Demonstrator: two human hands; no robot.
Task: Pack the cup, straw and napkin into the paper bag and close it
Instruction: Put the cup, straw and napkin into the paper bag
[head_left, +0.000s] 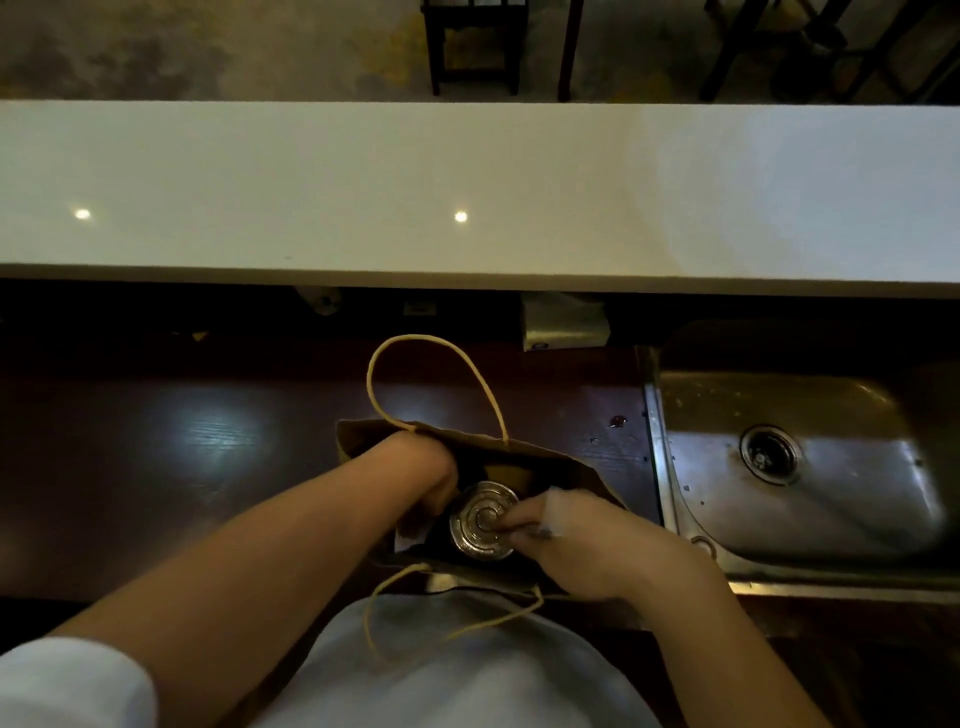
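Observation:
A brown paper bag (582, 475) with twine handles stands open on the dark wooden counter in front of me. Inside it sits the cup (480, 519), seen from above by its round clear lid. My left hand (434, 480) reaches down into the bag on the left of the cup; its fingers are hidden inside. My right hand (566, 540) is at the bag's right side, fingers pinched on something white, probably the napkin (558, 501), with its fingertips touching the lid. The straw is not clearly visible.
A steel sink (800, 467) lies to the right of the bag. A raised white bar top (467, 182) runs across behind the counter. Dark wooden counter (182, 467) stretches to the left.

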